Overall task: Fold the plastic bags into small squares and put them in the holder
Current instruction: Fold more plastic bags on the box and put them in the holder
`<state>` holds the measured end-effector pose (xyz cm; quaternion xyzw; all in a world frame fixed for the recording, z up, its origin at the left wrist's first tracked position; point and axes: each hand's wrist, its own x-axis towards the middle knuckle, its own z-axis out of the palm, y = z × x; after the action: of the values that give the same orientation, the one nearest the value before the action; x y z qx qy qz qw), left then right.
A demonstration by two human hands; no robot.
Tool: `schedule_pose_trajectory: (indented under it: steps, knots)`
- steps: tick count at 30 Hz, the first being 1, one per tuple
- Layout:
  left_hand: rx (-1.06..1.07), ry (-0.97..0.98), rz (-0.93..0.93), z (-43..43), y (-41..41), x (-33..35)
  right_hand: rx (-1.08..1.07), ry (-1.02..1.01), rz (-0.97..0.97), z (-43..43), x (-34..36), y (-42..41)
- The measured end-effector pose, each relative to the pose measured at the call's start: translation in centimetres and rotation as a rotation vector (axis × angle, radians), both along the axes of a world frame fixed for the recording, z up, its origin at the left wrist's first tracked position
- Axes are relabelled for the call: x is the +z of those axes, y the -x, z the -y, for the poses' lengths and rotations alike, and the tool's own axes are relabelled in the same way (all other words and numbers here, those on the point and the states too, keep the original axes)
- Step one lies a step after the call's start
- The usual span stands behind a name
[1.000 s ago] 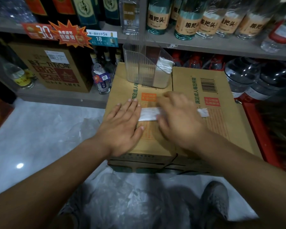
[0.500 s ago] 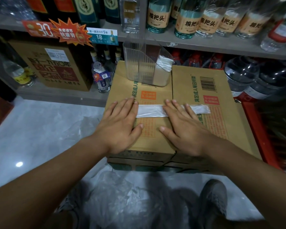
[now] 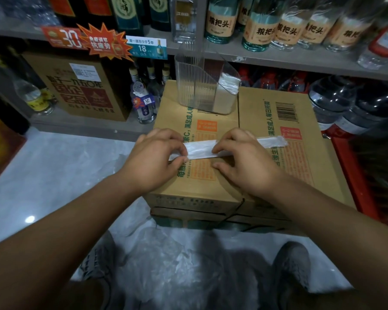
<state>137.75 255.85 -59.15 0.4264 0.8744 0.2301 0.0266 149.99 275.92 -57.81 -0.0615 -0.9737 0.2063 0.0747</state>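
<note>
Folded plastic bag strip (image 3: 213, 148) lies flat on cardboard box (image 3: 278, 175). Left hand (image 3: 157, 159) pinches its left end, right hand (image 3: 244, 157) curls over its middle, pinching. Clear holder (image 3: 195, 86) stands at box's far edge, folded bags (image 3: 227, 86) inside.

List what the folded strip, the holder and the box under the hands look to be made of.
Strip: thin, translucent white plastic film, glossy and faintly crinkled.
Holder: clear rigid plastic, probably acrylic or similar, with a ribbed wall you can see through.
Box: brown corrugated cardboard, matte, printed with green text, orange panels and a barcode.
</note>
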Motion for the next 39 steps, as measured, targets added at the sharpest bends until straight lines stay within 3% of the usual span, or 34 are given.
schedule_pose_trajectory:
  steps: [6,9,11,14,22,27,31,39]
  knots:
    - [0.034,-0.005,0.034,-0.3,-0.5,0.2,0.03,-0.094,-0.033,0.7,-0.4,0.5]
    - [0.007,-0.106,0.177,-0.1,-0.4,0.5,0.02,-0.143,-0.05,0.5,-0.4,0.7]
    - [-0.018,-0.203,0.369,0.0,-0.4,1.1,0.005,-0.122,-0.068,0.5,-0.3,0.7]
    - [-0.082,-0.27,0.58,0.2,-0.7,1.7,-0.027,-0.068,-0.092,0.4,-0.1,0.5]
    - [0.025,-0.501,0.769,-0.3,-0.5,1.8,-0.072,0.119,-0.054,1.0,0.7,-0.5]
    - [0.037,-0.536,0.867,-1.1,-1.5,2.0,-0.206,0.439,-0.043,1.5,0.7,-0.9]
    - [0.02,-0.44,0.829,-1.4,-1.6,1.5,-0.265,0.696,-0.003,2.1,0.7,-0.9]
    - [-0.052,-0.107,0.481,-1.9,-1.8,-0.4,-0.273,1.094,0.073,1.3,1.9,-0.8]
